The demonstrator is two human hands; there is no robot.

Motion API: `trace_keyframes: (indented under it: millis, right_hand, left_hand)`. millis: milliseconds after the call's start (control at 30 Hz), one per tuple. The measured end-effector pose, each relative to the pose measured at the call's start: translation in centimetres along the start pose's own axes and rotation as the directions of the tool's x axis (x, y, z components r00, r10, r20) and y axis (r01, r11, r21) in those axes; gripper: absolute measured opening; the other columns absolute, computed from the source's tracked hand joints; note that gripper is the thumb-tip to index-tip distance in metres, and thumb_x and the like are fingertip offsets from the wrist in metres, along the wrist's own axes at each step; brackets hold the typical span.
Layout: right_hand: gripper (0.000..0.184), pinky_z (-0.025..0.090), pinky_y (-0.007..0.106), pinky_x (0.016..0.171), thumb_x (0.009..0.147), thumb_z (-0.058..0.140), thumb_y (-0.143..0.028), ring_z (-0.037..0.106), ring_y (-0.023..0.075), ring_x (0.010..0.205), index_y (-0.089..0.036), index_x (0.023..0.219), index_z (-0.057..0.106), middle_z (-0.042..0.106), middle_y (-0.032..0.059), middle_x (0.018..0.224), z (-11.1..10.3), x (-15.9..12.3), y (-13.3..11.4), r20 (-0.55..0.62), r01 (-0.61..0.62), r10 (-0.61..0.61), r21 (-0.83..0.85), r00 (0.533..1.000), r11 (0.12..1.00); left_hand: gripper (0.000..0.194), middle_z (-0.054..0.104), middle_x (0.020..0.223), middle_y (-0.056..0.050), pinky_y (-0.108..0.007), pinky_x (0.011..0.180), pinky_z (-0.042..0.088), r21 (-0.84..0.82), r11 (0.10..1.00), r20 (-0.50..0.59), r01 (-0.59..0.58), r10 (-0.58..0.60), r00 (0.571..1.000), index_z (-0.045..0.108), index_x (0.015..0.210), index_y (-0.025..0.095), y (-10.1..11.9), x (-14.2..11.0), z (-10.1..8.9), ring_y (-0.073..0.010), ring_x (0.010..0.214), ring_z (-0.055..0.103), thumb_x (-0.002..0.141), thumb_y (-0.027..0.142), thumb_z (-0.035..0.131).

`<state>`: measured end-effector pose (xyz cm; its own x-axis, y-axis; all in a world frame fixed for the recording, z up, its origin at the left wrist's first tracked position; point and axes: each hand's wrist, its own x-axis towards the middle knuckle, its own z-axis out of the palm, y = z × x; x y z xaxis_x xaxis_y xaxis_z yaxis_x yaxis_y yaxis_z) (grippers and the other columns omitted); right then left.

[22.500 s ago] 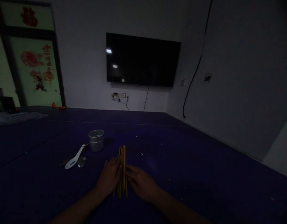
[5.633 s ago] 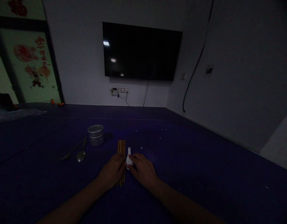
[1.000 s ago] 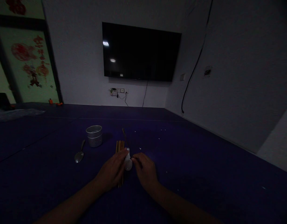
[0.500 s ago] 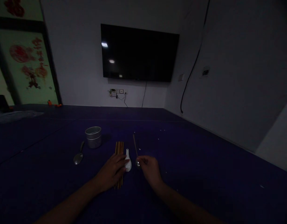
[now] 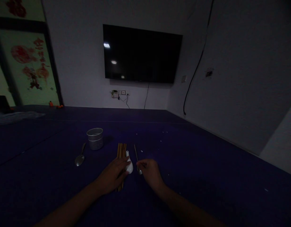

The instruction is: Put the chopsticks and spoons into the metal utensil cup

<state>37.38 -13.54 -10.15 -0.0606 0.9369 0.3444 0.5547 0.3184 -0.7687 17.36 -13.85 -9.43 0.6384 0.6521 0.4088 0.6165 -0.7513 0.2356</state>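
Two hands lie low on the dark mat [image 5: 207, 164] as I watch: my left hand [image 5: 112, 176] flat over the chopsticks [image 5: 121, 150], fingertips touching the white spoon [image 5: 128, 166]; my right hand [image 5: 150, 172] pinching the thin metal spoon [image 5: 137, 157] just beside it.

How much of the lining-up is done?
Chopsticks and white spoon lie side by side under the left hand. The right hand sets a thin metal spoon beside them. One metal spoon remains by the tin cup.
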Motion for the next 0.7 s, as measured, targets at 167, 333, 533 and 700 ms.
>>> trace_keyframes:
  millis: [167,333,533,700]
  right_hand:
    - [0.022,0.041,0.024,0.063,0.083,0.052,-0.024,0.063,0.0160,0.067,-0.019,0.076,0.073,0.070,0.0049,0.075,-0.41,0.27,-0.12,0.023,0.026,-0.023,-0.149,0.999,0.989]
    - [0.024,0.040,0.025,0.070,0.086,0.049,-0.023,0.062,0.0163,0.076,-0.021,0.079,0.072,0.068,0.0048,0.080,-0.67,0.34,-0.31,0.078,0.085,-0.064,-0.305,0.995,0.948]
    - [0.026,0.041,0.025,0.075,0.089,0.044,-0.021,0.061,0.0161,0.083,-0.021,0.089,0.070,0.067,0.0051,0.089,-0.50,0.13,-0.51,0.118,0.126,-0.091,-0.330,0.989,0.935]
    - [0.025,0.041,0.025,0.079,0.090,0.045,-0.022,0.060,0.0156,0.091,-0.022,0.097,0.069,0.066,0.0040,0.097,-0.47,0.20,-0.79,0.170,0.191,-0.142,-0.324,0.975,0.927]
  left_hand:
    - [0.042,0.042,0.140,-0.009,-0.047,0.107,0.031,0.001,0.999,0.060,0.039,-0.039,0.997,0.044,0.129,0.022,0.23,0.08,-0.36,-0.0220,0.128,0.039,0.087,0.023,0.044]
    - [0.044,0.043,0.139,-0.009,-0.045,0.106,0.032,0.011,0.999,0.036,0.047,-0.047,0.998,0.046,0.128,0.020,0.39,0.13,-0.43,-0.0218,0.128,0.039,0.084,0.018,0.046]
    - [0.047,0.045,0.138,-0.008,-0.043,0.105,0.035,0.051,0.996,0.002,0.071,-0.071,0.997,0.047,0.126,0.020,0.50,0.11,-0.27,-0.0218,0.125,0.042,0.079,0.014,0.046]
    - [0.050,0.047,0.137,-0.008,-0.041,0.102,0.038,0.058,0.994,-0.021,0.094,-0.093,0.995,0.048,0.126,0.021,0.39,0.21,-0.14,-0.0220,0.124,0.044,0.076,0.011,0.046]
